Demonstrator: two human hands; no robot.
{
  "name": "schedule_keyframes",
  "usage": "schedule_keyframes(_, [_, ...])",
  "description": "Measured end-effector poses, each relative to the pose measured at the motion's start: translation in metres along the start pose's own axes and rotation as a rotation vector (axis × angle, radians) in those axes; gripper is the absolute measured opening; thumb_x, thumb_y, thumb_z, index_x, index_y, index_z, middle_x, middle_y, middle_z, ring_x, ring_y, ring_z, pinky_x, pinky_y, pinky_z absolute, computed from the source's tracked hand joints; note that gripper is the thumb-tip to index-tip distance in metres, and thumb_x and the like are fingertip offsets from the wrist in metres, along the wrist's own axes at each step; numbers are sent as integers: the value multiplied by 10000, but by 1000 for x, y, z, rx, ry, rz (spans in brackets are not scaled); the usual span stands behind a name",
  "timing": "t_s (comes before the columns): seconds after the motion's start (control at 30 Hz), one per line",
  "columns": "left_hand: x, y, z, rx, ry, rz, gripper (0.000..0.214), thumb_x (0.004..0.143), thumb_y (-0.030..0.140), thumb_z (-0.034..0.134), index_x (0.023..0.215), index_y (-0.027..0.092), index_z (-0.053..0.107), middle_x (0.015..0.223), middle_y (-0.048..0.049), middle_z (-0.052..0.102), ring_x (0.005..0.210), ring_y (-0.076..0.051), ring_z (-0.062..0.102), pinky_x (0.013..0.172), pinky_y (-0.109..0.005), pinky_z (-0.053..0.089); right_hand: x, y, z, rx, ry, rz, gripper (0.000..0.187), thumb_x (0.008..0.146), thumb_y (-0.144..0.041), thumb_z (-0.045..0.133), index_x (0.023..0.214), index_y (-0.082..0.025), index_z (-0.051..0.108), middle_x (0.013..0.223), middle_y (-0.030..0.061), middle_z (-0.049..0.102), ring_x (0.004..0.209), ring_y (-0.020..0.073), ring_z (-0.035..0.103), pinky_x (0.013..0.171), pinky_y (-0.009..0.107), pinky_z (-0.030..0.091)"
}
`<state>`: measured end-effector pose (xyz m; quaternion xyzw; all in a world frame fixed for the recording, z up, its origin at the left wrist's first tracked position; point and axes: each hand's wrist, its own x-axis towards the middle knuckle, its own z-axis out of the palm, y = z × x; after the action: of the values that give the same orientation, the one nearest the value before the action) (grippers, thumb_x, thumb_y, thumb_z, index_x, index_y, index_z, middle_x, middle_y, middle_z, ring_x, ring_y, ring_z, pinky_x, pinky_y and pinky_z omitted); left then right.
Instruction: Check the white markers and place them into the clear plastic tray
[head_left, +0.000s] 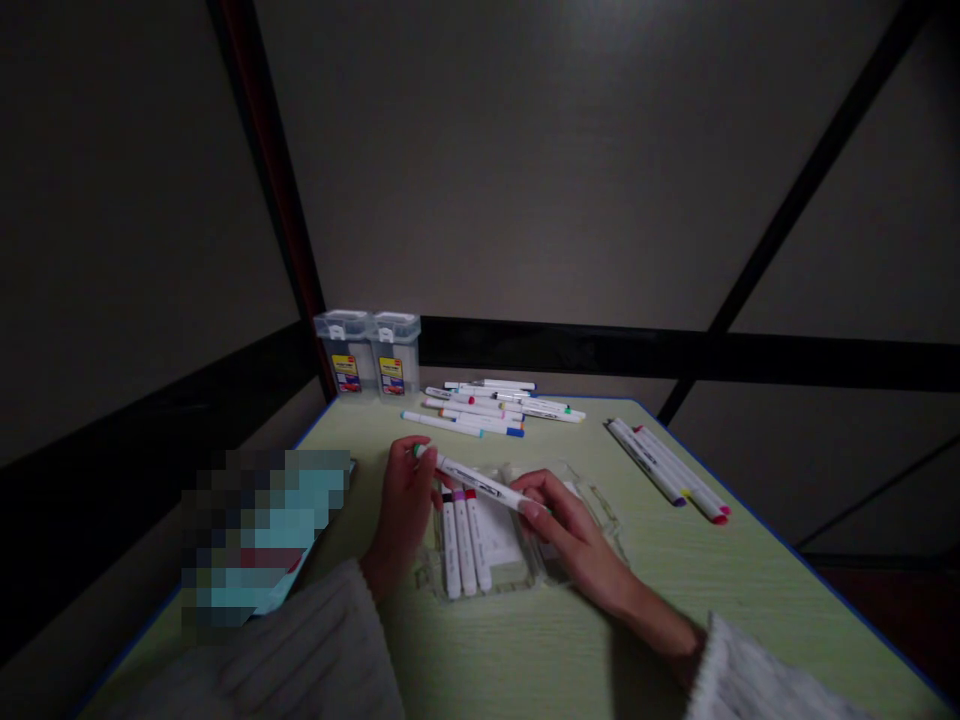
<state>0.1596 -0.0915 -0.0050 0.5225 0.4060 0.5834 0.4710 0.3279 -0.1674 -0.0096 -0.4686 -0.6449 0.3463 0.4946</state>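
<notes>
A white marker (480,484) with a green end is held nearly level between both hands. My left hand (403,500) pinches its green end, and my right hand (566,520) grips the other end between thumb and fingers. Below it an opened clear plastic case (517,583) lies on the table. In the case's left half, three white markers (466,550) with black, purple and red ends lie side by side. My right hand hangs over the case's right half and hides part of it.
Several loose markers (487,408) lie in a pile at the back of the table (525,660). More markers (667,470) lie together at the right. Two clear lidded boxes (371,360) stand at the back left. A pixelated flat object (277,540) lies at the left edge.
</notes>
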Motion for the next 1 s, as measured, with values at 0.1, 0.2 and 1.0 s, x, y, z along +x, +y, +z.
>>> schedule_keyframes(0.1, [1, 0, -1, -2, 52, -7, 278, 726, 355, 546, 906, 204, 398, 558, 83, 514, 455, -91, 525, 337, -148, 356, -3, -4, -4, -160, -176, -122, 314, 895, -370, 403, 1124, -185, 512, 856, 45, 607, 775, 170, 554, 684, 305, 448])
schedule_keyframes(0.2, [1, 2, -1, 11, 44, -11, 232, 737, 336, 530, 866, 214, 380, 545, 87, 512, 442, -86, 511, 335, -143, 344, -5, -7, -9, -272, -298, -221, 403, 893, -338, 411, 1267, -194, 448, 1152, 111, 590, 884, 192, 586, 763, 350, 467])
schedule_keyframes(1.0, [2, -38, -4, 483, -299, 100, 596, 700, 274, 570, 1267, 168, 418, 1101, -97, 585, 1067, -240, 524, 962, -409, 367, -2, -7, -9, -748, -532, -436, 556, 854, -515, 437, 1235, -115, 500, 919, 113, 603, 841, 223, 566, 751, 362, 475])
